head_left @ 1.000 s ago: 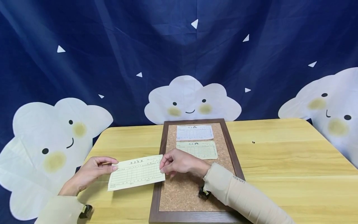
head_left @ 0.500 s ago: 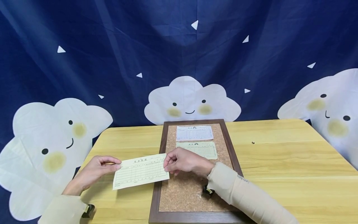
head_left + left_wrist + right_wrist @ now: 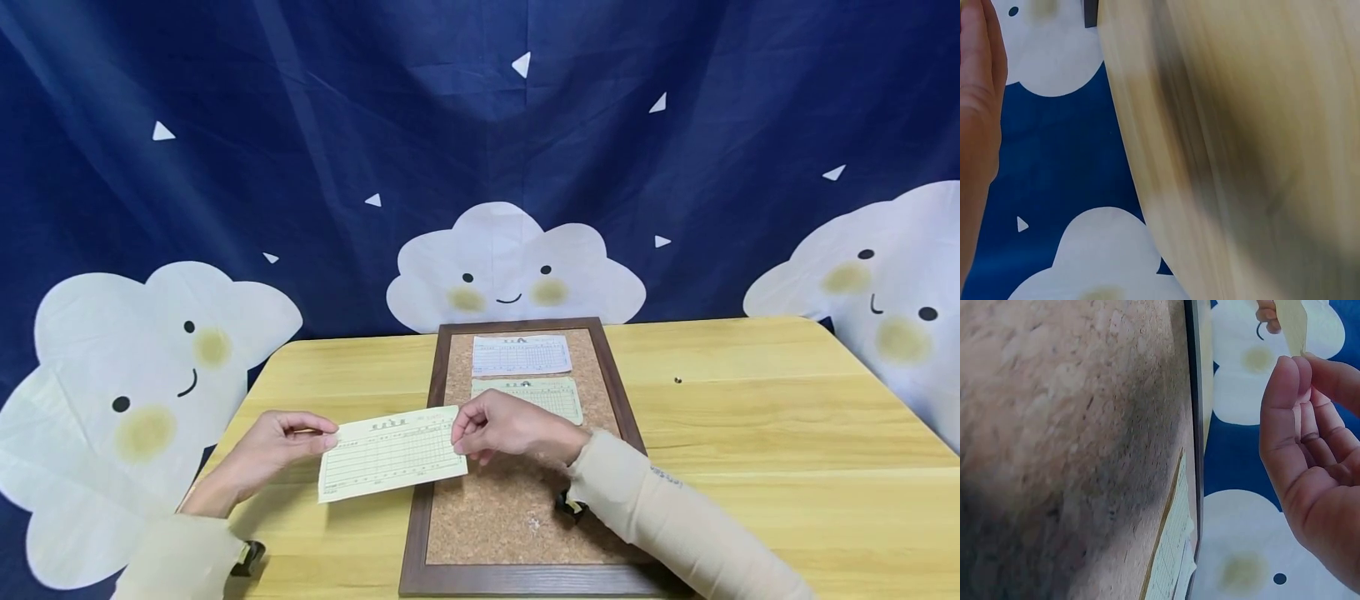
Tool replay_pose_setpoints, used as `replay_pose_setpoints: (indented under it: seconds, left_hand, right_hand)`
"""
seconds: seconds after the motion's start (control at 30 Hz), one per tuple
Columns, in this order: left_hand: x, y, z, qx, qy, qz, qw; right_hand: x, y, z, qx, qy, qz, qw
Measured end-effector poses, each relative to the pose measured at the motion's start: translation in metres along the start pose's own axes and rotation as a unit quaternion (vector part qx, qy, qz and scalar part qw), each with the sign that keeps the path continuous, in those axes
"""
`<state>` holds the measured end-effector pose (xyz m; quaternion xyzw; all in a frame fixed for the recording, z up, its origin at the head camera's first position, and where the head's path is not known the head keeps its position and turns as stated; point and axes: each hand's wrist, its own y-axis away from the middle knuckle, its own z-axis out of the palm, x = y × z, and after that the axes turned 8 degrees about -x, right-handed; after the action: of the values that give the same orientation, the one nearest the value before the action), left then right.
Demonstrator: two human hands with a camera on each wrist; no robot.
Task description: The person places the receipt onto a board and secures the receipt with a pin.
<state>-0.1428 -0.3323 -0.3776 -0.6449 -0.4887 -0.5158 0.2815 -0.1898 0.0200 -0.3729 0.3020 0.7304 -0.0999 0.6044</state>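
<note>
A pale yellow printed form slip (image 3: 393, 454) is held up between both hands, tilted with its right end higher. My left hand (image 3: 273, 454) pinches its left end between thumb and fingers. At the right end, my right hand (image 3: 506, 425) pinches the edge; the right wrist view shows its thumb and fingertips meeting on the slip (image 3: 1293, 325). The slip's right part overlaps the left frame of a cork board (image 3: 487, 525). Fixed on the board's upper part are a whitish form (image 3: 521, 356) and a pale green form (image 3: 558, 398), the latter partly hidden by the right hand.
The cork board has a dark brown frame (image 3: 525, 579) and lies on a light wood table (image 3: 750, 433). A tiny dark object (image 3: 678, 381) sits on the table right of the board. Behind hangs a dark blue curtain (image 3: 337, 125) printed with smiling clouds.
Both hands have carried the yellow form slip to the right and slightly upward, so more of it overlaps the board. The forms on the board have stayed put.
</note>
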Motion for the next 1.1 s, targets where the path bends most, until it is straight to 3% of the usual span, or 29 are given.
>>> replay_pose_setpoints:
  seconds: [0.33,1.1]
  left_hand:
    - [0.007,-0.008,0.009,0.008,-0.028,-0.001,0.9996]
    - [0.016,-0.028,0.028,-0.009,-0.015,0.014,0.9997]
  right_hand:
    - [0.005,0.008,-0.006,0.000,-0.007,-0.011,0.9999]
    - [0.012,0.030,-0.022,0.012,0.006,-0.004,0.9999]
